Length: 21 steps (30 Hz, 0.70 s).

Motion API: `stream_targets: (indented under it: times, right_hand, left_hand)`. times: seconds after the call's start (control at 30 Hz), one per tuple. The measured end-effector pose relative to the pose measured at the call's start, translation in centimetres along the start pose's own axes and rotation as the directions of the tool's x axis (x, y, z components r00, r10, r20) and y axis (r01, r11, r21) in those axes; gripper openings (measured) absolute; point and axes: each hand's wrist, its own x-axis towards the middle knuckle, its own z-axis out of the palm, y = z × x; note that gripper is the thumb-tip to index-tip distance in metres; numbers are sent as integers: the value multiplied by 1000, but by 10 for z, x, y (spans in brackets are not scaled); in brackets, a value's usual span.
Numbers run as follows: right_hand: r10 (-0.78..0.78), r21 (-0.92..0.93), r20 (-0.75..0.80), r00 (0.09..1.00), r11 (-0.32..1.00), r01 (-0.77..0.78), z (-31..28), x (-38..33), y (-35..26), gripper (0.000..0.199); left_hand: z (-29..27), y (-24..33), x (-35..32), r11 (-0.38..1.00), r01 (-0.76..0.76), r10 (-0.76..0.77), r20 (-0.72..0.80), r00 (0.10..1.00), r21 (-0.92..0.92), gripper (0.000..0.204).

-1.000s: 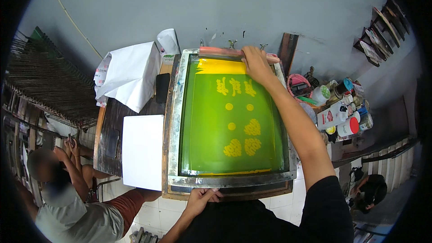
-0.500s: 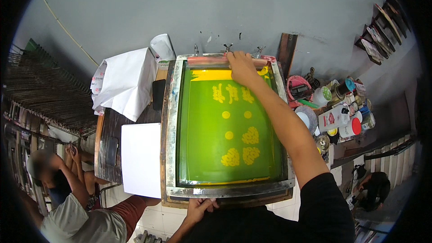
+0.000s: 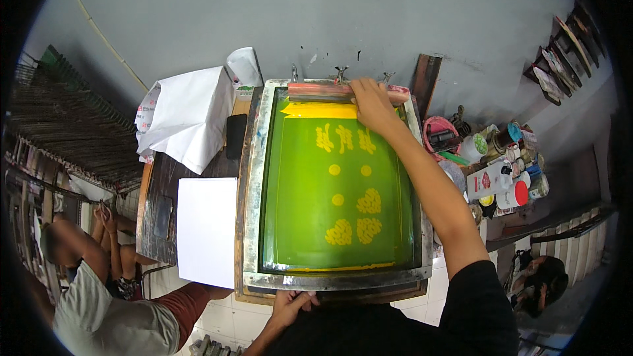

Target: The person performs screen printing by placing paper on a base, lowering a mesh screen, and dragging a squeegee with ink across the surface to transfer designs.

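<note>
A screen-printing frame (image 3: 252, 224) with a silvery metal border lies before me. Its green mesh (image 3: 303, 184) carries yellow character shapes, dots and rounded clusters. At the far end of the mesh, my right hand (image 3: 374, 100) is closed over a long reddish squeegee (image 3: 323, 91), right of its middle. A band of yellow ink (image 3: 323, 111) lies along the squeegee's near side. My left hand (image 3: 290, 304) is at the frame's near edge, its fingers curled against the edge and partly hidden under it.
Left of the frame are a stack of white paper (image 3: 206, 231), a dark phone (image 3: 235, 136) and a white bag (image 3: 191, 115). Jars and bottles (image 3: 501, 171) crowd the right side. A seated person (image 3: 119, 310) is at left; another person (image 3: 542, 283) is at far right.
My right hand and the squeegee have shifted a little to the right along the frame's far end. My left hand stays at the near edge. The view has turned slightly.
</note>
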Motion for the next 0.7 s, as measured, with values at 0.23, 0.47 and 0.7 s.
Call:
stream_targets:
  times: [0.23, 0.47, 0.7]
  right_hand:
    - [16, 40, 15, 1000, 999, -16, -61, -14, -45, 28]
    - [-38, 71, 128, 991, 997, 29, -281, -40, -114, 29]
    - [66, 15, -195, 979, 998, -65, -348, -14, -142, 25]
  left_hand:
    - [-2, 14, -3, 998, -54, 50, 100, 994, 41, 29]
    - [26, 138, -15, 907, -386, 417, 243, 876, -166, 47]
    - [82, 277, 29, 618, -785, 784, 105, 611, -48, 52]
